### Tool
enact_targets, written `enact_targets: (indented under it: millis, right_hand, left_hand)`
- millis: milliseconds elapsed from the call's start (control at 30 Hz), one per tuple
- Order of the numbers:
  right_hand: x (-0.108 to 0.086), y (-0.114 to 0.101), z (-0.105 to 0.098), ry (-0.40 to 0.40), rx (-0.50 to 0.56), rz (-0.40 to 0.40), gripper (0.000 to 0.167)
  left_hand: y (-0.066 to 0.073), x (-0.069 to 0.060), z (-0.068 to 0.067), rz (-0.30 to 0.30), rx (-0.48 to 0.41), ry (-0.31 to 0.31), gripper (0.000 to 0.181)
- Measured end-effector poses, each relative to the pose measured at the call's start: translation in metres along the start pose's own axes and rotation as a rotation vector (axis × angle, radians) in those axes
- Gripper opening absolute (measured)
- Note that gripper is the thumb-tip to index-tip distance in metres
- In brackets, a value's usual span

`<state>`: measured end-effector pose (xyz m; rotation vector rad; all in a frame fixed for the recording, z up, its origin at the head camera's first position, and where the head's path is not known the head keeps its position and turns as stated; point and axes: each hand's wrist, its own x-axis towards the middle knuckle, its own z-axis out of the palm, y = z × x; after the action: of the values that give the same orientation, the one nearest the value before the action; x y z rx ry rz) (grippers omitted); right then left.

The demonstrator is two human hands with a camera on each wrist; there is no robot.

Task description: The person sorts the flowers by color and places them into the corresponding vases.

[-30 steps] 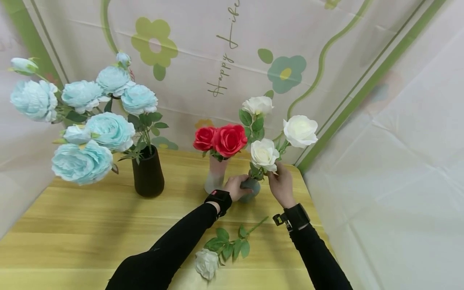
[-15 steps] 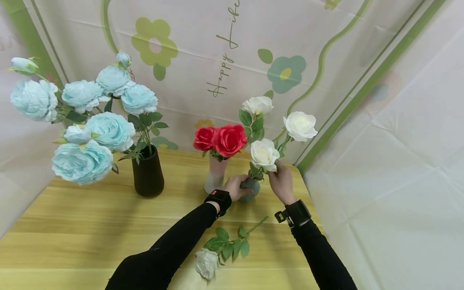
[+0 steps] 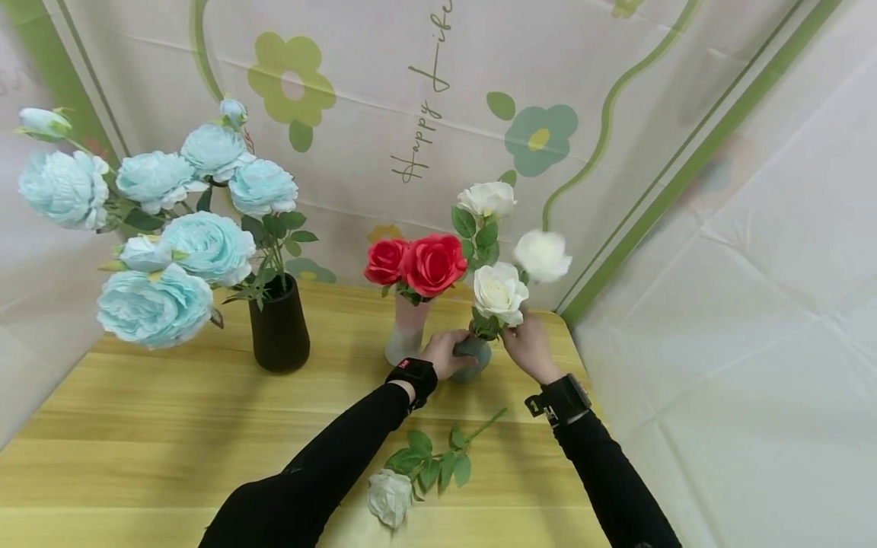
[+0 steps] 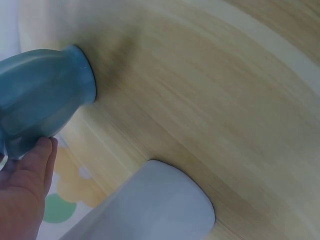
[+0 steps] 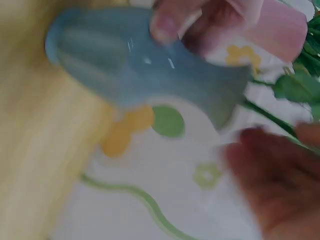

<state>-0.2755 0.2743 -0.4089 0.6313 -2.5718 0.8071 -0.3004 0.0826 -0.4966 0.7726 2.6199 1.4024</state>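
My left hand grips the round body of a small blue-grey vase, which stands upright on the table. In the right wrist view, green stems enter the mouth of the vase. Close to that mouth, my right hand holds the stem of a white rose, whose bloom is blurred. Fingers and thumb of the right hand lie either side of the stem, also blurred. Two other white roses, one in front and one taller behind, rise over the vase.
Left of the vase stands a pink-and-white vase with red roses. A black vase farther left bears large pale-blue flowers. One white rose lies on the wooden table between my forearms. Printed cloth walls the back.
The white rose in my right hand has swung left and slightly down, toward the other white roses. My right hand has shifted slightly. The left hand keeps its grip on the vase.
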Motion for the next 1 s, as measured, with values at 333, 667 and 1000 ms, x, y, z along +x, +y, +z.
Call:
enact_targets:
  millis: [333,667,1000]
  right_hand:
    - [-0.018,-0.001,-0.018,-0.302,-0.127,0.173,0.020]
    - [-0.045,0.001,0.000,-0.433,-0.187,0.066,0.015]
    - [-0.072,0.002,0.024,-0.627,-0.161,-0.207,0.024]
  left_hand:
    - [0.002,-0.001,0.001,-0.019,0.006,-0.005,0.049]
    - [0.003,0.000,0.000,-0.038,0.031,-0.017,0.052]
    - [0.001,-0.001,0.000,-0.036,0.025,-0.016,0.055]
